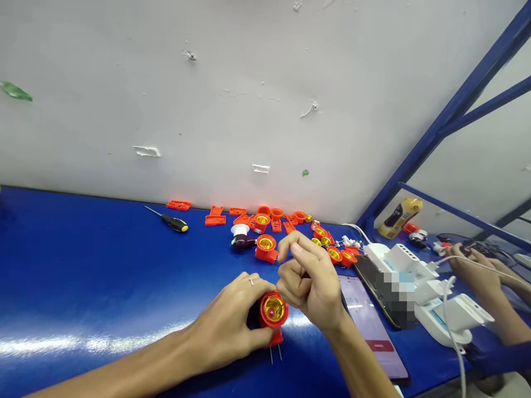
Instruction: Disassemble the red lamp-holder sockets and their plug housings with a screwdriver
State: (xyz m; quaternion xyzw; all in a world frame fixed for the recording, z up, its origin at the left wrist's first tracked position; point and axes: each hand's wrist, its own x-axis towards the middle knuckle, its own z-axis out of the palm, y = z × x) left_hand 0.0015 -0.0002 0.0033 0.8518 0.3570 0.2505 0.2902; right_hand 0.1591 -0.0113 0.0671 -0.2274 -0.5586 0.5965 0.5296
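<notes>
Clasping a red lamp socket [274,310] in the left hand [232,320], closed snugly from its left, with thumb at the near side and fingers at the far side. Turned with its gold-threaded mouth toward the camera, and with two metal prongs [275,354] at its near end. Held above the blue table [103,265]; cannot tell whether touching. Curling the right hand [311,279] half shut just beside the red lamp socket's right rim, round a mostly hidden tool, with only a thin shaft [282,305] reaching into the gold mouth. Cannot tell the tool's kind. Lying beyond the red lamp socket: another red socket [266,243], a white holder [240,231] and scattered red pieces. Farther off, to its left: a screwdriver [174,223]. To its right: a phone [371,326]; well past that, a co-worker's hand [477,271].
</notes>
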